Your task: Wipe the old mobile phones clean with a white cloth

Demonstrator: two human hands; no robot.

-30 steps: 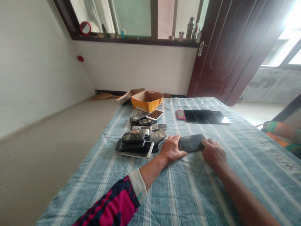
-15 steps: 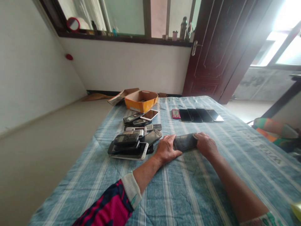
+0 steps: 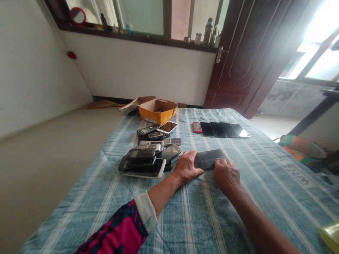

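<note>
A dark smartphone (image 3: pixel 208 159) lies on the striped blue tablecloth in front of me, screen side up. My left hand (image 3: pixel 186 165) grips its left end, thumb along the near edge and fingers over the far side. Against the phone's near right edge, my right hand (image 3: pixel 227 173) is closed, its fingers curled and pressed down on the glass; what may be under them is hidden. To the left is a pile of old mobile phones, with a black keypad phone (image 3: pixel 140 154) on top and a white smartphone (image 3: pixel 159 168) beneath.
Beyond the pile stands an open orange cardboard box (image 3: pixel 158 116), its lid (image 3: pixel 136 104) tilted beside it. At the far right, a pink phone (image 3: pixel 196 127) starts a row of several dark smartphones (image 3: pixel 219 129). Something yellow (image 3: pixel 329 235) sits at the right table edge.
My right hand has slid left and toward me, from the phone's right end to its near edge. My left hand keeps its hold. The view has shifted slightly.
</note>
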